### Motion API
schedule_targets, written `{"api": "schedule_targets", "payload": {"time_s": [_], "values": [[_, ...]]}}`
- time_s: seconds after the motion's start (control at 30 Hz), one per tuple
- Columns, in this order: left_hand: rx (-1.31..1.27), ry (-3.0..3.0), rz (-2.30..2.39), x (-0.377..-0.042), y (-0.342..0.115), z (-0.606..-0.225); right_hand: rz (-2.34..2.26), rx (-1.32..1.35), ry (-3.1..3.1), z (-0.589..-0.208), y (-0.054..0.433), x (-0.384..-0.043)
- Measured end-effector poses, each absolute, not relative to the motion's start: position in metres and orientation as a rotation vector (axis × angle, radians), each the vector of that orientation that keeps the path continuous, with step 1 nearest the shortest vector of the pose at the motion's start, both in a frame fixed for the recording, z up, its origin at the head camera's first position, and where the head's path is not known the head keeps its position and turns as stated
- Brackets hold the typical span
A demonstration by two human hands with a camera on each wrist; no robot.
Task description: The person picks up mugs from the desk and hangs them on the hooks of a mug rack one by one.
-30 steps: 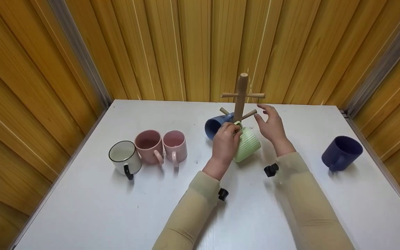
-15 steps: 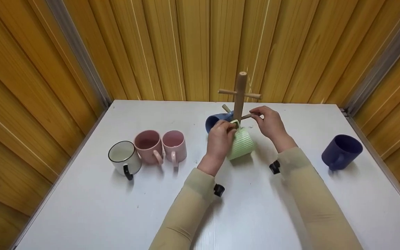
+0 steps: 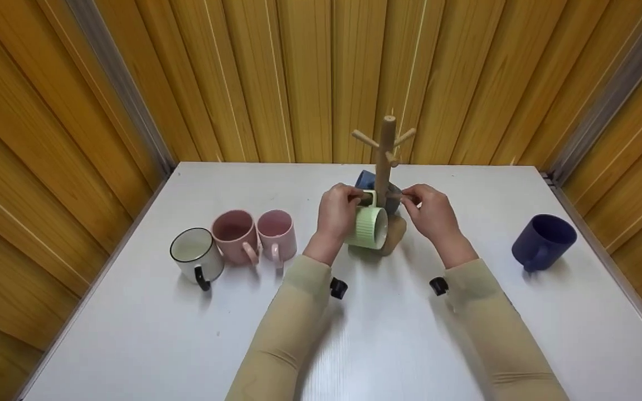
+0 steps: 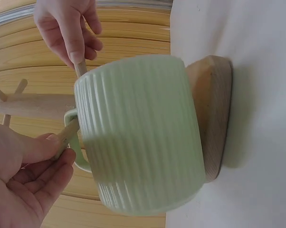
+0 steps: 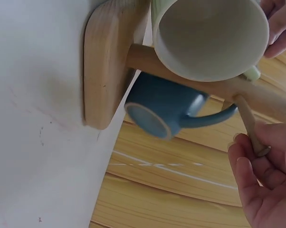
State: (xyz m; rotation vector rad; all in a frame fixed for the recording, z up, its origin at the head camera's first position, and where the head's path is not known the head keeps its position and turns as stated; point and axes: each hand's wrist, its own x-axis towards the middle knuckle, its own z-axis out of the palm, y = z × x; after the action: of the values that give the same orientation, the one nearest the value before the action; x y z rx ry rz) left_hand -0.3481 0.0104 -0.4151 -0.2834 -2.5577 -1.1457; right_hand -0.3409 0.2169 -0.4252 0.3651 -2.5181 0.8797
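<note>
A wooden mug tree [image 3: 384, 172] stands on the table, with pegs on its upright post. A ribbed light green mug [image 3: 364, 229] hangs by its handle on a lower peg [image 4: 70, 129], tipped on its side. My left hand [image 3: 334, 216] pinches the end of that peg between thumb and fingers. On the other side, my right hand [image 3: 435, 216] pinches the tip of another lower peg [image 5: 249, 124]. A blue mug [image 5: 157, 102] hangs behind the post, its handle up by the pegs; post and hands partly hide it in the head view.
To the left stand a white mug [image 3: 193, 250] with a black rim and handle and two pink mugs [image 3: 236, 236], side by side. A dark blue mug [image 3: 541, 245] sits at the right. Wood-patterned panels [image 3: 298, 78] rise behind and beside the white table [image 3: 131, 334].
My right hand has taken hold of a peg. The mug tree has turned: the green mug swung to the left and the blue mug went round behind the post.
</note>
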Motion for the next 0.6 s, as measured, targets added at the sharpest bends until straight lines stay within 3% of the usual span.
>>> {"api": "schedule_targets", "payload": {"time_s": [0.6], "values": [[-0.291, -2.618, -1.051, -0.377, 0.011, -0.412, 0.802, 0.405, -2.328, -0.436, 0.182, -0.309]]}}
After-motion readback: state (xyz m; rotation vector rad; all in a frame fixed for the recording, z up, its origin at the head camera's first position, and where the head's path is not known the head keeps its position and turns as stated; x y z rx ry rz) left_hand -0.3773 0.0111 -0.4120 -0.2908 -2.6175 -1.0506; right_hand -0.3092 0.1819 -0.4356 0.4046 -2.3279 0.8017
